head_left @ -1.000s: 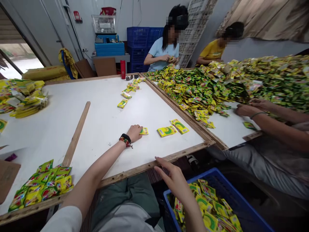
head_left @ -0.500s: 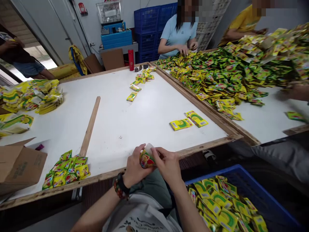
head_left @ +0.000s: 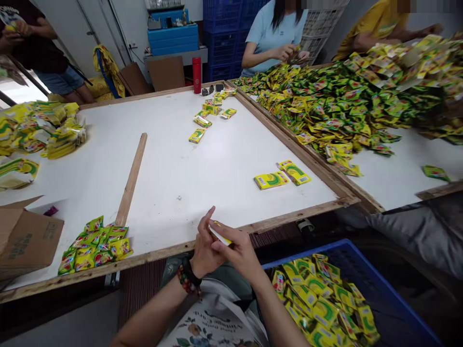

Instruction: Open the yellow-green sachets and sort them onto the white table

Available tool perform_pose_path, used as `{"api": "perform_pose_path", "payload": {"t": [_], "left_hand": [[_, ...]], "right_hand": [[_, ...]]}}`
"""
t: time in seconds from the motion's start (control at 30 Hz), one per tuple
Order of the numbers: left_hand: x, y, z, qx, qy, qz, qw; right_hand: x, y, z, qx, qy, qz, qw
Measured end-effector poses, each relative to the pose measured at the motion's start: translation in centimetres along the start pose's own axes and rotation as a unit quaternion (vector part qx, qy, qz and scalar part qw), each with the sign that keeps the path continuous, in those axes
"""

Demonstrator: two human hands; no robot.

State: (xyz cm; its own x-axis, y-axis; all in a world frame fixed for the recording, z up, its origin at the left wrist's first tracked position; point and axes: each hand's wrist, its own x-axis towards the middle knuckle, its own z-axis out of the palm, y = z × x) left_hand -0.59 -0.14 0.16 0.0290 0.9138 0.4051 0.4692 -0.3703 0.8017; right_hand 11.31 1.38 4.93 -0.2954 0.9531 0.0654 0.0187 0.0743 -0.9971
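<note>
Both my hands meet above the table's front edge around a small yellow box (head_left: 221,234), with its white side or flap showing. My left hand (head_left: 207,250) is closed around it from the left, the index finger sticking up. My right hand (head_left: 240,248) grips its right end between thumb and fingers. Much of the box is hidden by the fingers. Beyond my hands, two flat yellow-green boxes (head_left: 271,180) lie on the white table (head_left: 173,168). To the left, a cluster of small green and yellow sachets (head_left: 96,248) rests by the front edge.
Below right is a blue crate (head_left: 383,284) of yellow boxes. A cardboard carton (head_left: 32,246) and stacked flattened packaging (head_left: 54,130) stand left. A wooden strip (head_left: 132,180) lies on the table. Across a wooden divider is a large sachet heap (head_left: 336,106); co-workers sit behind it.
My hands have turned the box, so its printed front is hidden and a white side shows. My left index finger has lifted. One more yellow box lies at the back of the table.
</note>
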Motion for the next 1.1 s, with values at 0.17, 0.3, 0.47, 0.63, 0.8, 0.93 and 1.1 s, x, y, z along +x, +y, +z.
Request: {"api": "perform_pose_path", "payload": {"t": [0.17,0.3,0.47,0.63,0.8,0.93,1.1], "left_hand": [[-0.2,-0.4,0.4,0.051,-0.059,-0.041,0.996],[-0.2,-0.8,0.6,0.067,-0.036,-0.062,0.995],[0.1,-0.1,0.3,0.038,-0.052,-0.058,0.996],[-0.1,0.9,-1.1,-0.024,-0.133,-0.006,0.991],[0.4,1.4,-2.0,-0.024,-0.121,-0.054,0.991],[2.0,2.4,-1.0,-0.021,-0.128,0.002,0.992],[3.5,3.3,-0.1,0.006,-0.104,0.068,0.992]], "right_hand": [[-0.2,0.3,0.1,-0.065,0.083,0.017,0.994],[0.1,0.2,-0.5,-0.096,0.012,0.001,0.995],[-0.3,-0.3,-0.5,-0.189,-0.047,-0.077,0.978],[-4.5,-1.1,-4.5,-0.331,-0.038,-0.024,0.942],[-5.6,0.7,-14.4,-0.597,0.077,0.166,0.781],[3.6,3.4,-19.1,-0.636,0.07,0.116,0.76],[13.4,3.4,-19.4,-0.61,-0.008,0.097,0.787]]}}
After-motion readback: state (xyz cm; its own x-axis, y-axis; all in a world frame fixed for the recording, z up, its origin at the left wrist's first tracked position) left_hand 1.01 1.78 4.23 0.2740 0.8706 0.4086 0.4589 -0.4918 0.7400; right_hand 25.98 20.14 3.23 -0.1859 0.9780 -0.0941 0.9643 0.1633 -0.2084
